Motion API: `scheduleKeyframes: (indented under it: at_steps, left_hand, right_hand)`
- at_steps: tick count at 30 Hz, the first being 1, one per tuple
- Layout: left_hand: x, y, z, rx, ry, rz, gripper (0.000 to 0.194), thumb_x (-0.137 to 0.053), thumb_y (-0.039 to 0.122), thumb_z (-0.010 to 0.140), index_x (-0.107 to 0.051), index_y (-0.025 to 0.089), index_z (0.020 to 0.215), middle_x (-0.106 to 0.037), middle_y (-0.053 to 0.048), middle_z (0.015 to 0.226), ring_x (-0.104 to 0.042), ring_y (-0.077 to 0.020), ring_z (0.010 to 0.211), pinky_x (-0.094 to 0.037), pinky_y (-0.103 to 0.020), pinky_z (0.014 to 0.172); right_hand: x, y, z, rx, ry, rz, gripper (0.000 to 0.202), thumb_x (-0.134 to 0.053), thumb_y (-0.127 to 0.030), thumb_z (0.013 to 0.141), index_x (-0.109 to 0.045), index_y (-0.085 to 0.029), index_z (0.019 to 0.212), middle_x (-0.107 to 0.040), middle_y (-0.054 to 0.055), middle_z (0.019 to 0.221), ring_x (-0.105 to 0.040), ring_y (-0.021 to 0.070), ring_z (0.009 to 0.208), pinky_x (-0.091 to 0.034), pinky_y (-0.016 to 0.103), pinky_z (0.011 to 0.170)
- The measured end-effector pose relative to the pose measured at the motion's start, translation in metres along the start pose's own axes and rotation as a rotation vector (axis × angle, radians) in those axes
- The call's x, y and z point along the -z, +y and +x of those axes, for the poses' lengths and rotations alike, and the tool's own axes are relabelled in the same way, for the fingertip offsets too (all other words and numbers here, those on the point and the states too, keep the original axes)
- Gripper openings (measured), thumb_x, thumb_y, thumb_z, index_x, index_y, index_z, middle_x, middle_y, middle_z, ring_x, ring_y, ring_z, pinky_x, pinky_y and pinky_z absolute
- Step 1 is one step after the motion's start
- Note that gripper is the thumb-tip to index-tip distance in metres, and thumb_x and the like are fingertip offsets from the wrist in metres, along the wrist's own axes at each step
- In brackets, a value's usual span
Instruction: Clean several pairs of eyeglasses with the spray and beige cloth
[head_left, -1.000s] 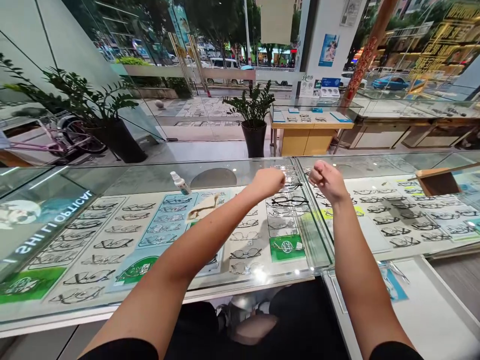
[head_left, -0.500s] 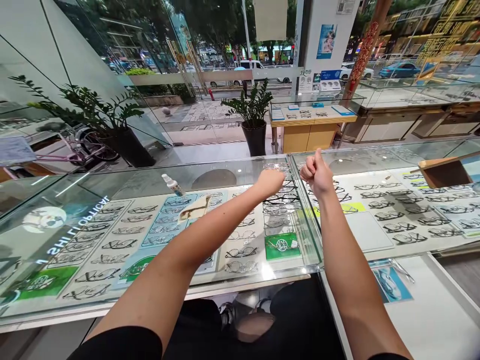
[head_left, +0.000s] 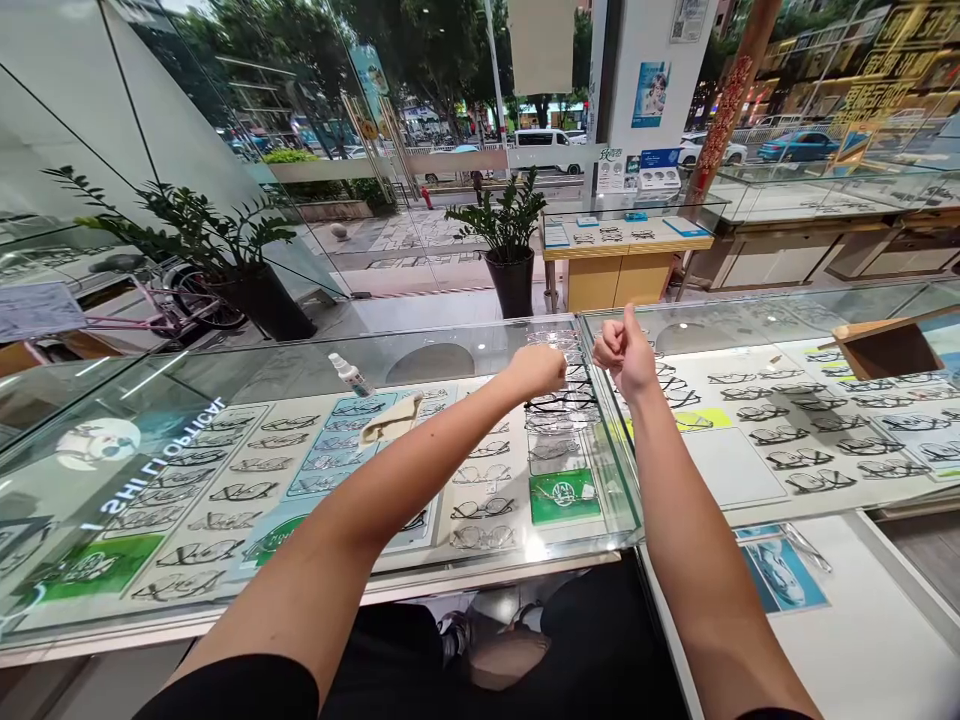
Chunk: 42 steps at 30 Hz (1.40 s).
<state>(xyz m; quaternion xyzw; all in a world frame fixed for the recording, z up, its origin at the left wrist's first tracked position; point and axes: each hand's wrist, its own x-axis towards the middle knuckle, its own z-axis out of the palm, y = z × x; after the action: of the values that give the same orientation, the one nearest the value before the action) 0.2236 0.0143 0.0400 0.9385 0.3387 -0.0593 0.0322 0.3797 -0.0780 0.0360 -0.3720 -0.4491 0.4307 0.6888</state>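
Observation:
Over the glass display counter (head_left: pixel 525 555), both my arms reach forward. My left hand (head_left: pixel 536 371) is a closed fist, held above a column of eyeglasses (head_left: pixel 559 402); its fingertips are partly hidden and nothing sticks out of it. Close by on the right, my right hand (head_left: pixel 627 358) is closed too, fingers curled and thumb pointing up, with no object visible in it. The two hands are apart. Left of them, a white spray bottle (head_left: pixel 349 374) and a beige cloth (head_left: pixel 391 420) rest on the glass top.
Rows of glasses (head_left: pixel 799 458) lie under the glass on both sides. A brown open box (head_left: pixel 889 345) sits at the right. An open white drawer (head_left: pixel 847 640) lies below my right arm. Potted plants (head_left: pixel 511 255) stand beyond the counter, before the window.
Both hands have shifted slightly: the right one a little left and down, the left one barely. They stay closed. The camera view has tilted slightly.

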Motion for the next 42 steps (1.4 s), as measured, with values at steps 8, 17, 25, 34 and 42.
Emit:
scheduleKeyframes:
  at_steps: [8, 17, 25, 34, 42]
  left_hand:
    - [-0.008, 0.005, -0.009, -0.022, -0.079, -0.04, 0.02, -0.083, 0.04, 0.083, -0.086, 0.024, 0.095, -0.081, -0.012, 0.097, -0.074, -0.0292, 0.098, -0.052, -0.034, 0.084]
    - [0.001, -0.007, -0.024, -0.027, 0.07, -0.249, 0.007, -0.086, 0.03, 0.08, -0.085, 0.024, 0.082, -0.079, -0.01, 0.086, -0.073, -0.0285, 0.093, -0.048, -0.033, 0.079]
    - [0.03, -0.068, -0.067, 0.003, 0.388, -0.817, 0.035, -0.079, 0.056, 0.082, -0.085, 0.021, 0.085, -0.079, -0.008, 0.085, -0.066, -0.0213, 0.078, -0.046, -0.033, 0.073]
    - [-0.023, -0.121, -0.135, 0.154, 0.765, -1.38, 0.061, -0.079, 0.075, 0.075, -0.075, 0.017, 0.097, -0.08, -0.012, 0.11, -0.069, -0.0206, 0.105, -0.051, -0.034, 0.097]
    - [-0.056, -0.125, -0.15, 0.141, 0.779, -1.506, 0.057, -0.088, 0.069, 0.07, -0.074, 0.017, 0.091, -0.076, -0.006, 0.094, -0.067, -0.0186, 0.095, -0.052, -0.034, 0.094]
  right_hand:
    - [-0.001, 0.0, 0.0, -0.019, 0.015, -0.025, 0.081, -0.045, -0.101, 0.086, -0.033, -0.027, 0.055, -0.017, -0.008, 0.045, -0.013, 0.011, 0.045, -0.02, 0.031, 0.049]
    - [0.007, -0.004, -0.001, 0.175, 0.179, 0.039, 0.074, -0.05, -0.09, 0.093, -0.035, -0.026, 0.06, -0.019, -0.008, 0.044, -0.013, 0.0112, 0.044, -0.02, 0.029, 0.046]
    - [0.013, 0.021, 0.003, 0.256, 0.467, -0.291, 0.071, -0.06, -0.088, 0.09, -0.036, -0.027, 0.062, -0.032, -0.007, 0.048, -0.023, 0.0116, 0.044, -0.019, 0.03, 0.043]
    - [-0.116, 0.058, -0.006, 0.135, -0.007, -0.494, 0.049, -0.073, -0.07, 0.089, -0.069, -0.023, 0.077, -0.041, -0.004, 0.061, -0.033, 0.0151, 0.06, -0.028, 0.03, 0.056]
    - [-0.169, 0.092, -0.007, 0.077, -0.074, -0.436, 0.043, -0.078, -0.064, 0.087, -0.076, -0.022, 0.091, -0.035, -0.007, 0.058, -0.028, 0.0136, 0.056, -0.022, 0.031, 0.057]
